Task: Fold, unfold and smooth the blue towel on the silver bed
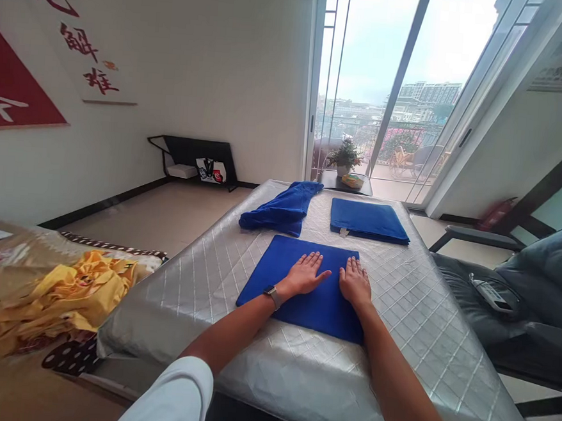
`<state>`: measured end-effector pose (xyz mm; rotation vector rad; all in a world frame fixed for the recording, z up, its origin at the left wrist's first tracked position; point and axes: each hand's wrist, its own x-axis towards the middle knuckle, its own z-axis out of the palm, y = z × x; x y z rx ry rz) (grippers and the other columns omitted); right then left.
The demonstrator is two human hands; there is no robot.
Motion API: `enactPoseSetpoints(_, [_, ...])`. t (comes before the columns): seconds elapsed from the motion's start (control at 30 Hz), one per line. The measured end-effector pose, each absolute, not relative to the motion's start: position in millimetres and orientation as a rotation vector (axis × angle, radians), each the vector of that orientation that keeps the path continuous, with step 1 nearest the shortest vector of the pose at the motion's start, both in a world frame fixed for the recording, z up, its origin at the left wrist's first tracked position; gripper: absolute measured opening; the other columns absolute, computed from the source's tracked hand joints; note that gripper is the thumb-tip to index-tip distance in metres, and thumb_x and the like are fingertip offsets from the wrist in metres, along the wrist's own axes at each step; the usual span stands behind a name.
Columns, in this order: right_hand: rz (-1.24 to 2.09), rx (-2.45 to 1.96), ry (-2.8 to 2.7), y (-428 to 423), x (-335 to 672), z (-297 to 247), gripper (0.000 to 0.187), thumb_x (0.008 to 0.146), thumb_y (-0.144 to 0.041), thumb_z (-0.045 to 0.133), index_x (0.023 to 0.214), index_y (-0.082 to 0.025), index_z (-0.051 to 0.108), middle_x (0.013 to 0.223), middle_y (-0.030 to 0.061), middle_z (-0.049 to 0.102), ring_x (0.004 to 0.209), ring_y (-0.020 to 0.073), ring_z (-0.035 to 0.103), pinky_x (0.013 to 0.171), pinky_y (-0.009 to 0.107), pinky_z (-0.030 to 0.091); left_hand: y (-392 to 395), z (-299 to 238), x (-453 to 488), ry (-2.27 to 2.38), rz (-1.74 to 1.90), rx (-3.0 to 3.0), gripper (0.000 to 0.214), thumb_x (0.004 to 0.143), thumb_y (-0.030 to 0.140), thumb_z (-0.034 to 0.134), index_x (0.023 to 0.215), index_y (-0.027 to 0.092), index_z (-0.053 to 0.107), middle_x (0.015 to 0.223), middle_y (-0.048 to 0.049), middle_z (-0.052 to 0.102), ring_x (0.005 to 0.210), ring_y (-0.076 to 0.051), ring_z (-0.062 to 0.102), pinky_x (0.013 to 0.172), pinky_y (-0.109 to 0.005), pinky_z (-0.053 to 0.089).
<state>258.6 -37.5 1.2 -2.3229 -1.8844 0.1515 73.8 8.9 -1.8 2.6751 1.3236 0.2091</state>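
A blue towel [284,268] lies flat and folded on a silver quilted table cover [427,323]. My left hand [305,273] rests palm down on its middle, fingers stretched out. My right hand [355,283] lies flat beside it on the same towel, fingers together and extended. A watch sits on my left wrist. Farther back, a neatly folded blue towel [367,220] lies at the right and a crumpled blue towel [283,209] at the left.
A yellow cloth [76,292] lies on a patterned surface at the left. A dark recliner [535,286] with a remote stands at the right. Behind the table are a small table with a potted plant [345,157], glass balcony doors and a low black stand [193,156].
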Motion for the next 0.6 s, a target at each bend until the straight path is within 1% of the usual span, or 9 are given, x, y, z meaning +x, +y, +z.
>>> enactPoseSetpoints(0.13, [0.201,-2.331,-1.872,-36.5,258.6,2.9,0.067,0.103,-0.037,0.016,0.161,-0.003,0.022,0.169,0.0116,0.018,0.156,0.0213,0.013,0.126,0.039,0.008,27.2,-1.0,18.5,1.578,0.17,2.544,0.087,0.1,0.068,0.006,0.16,0.008,0.025,0.168,-0.0135,0.021,0.156,-0.025,0.015,0.127,-0.044,0.011])
enactPoseSetpoints(0.27, [0.216,-2.349,-1.877,-36.1,258.9,3.7,0.067,0.103,-0.036,0.015,0.161,-0.004,0.021,0.169,0.0107,0.017,0.156,0.0211,0.013,0.126,0.039,0.008,36.3,-4.2,-21.1,1.768,0.188,2.447,0.087,0.101,0.067,0.007,0.16,0.004,0.023,0.168,-0.0157,0.018,0.156,-0.025,0.015,0.127,-0.041,0.011])
enactPoseSetpoints(0.47, [0.192,-2.394,-1.884,-36.2,256.8,7.4,0.066,0.103,-0.036,0.015,0.161,-0.004,0.021,0.169,0.0111,0.017,0.156,0.0214,0.013,0.125,0.039,0.009,37.1,-8.8,-28.8,1.796,0.228,2.433,0.09,0.101,0.068,0.009,0.159,0.001,0.024,0.167,-0.0182,0.019,0.156,-0.027,0.016,0.127,-0.041,0.013])
enactPoseSetpoints(0.6, [0.23,-2.446,-1.943,-29.8,260.6,19.6,0.065,0.103,-0.035,0.017,0.16,-0.003,0.024,0.169,0.0117,0.02,0.155,0.0227,0.018,0.125,0.04,0.012,37.4,-9.9,-26.9,1.789,0.248,2.443,0.088,0.101,0.067,0.009,0.158,0.002,0.026,0.167,-0.0183,0.021,0.155,-0.027,0.018,0.127,-0.042,0.014])
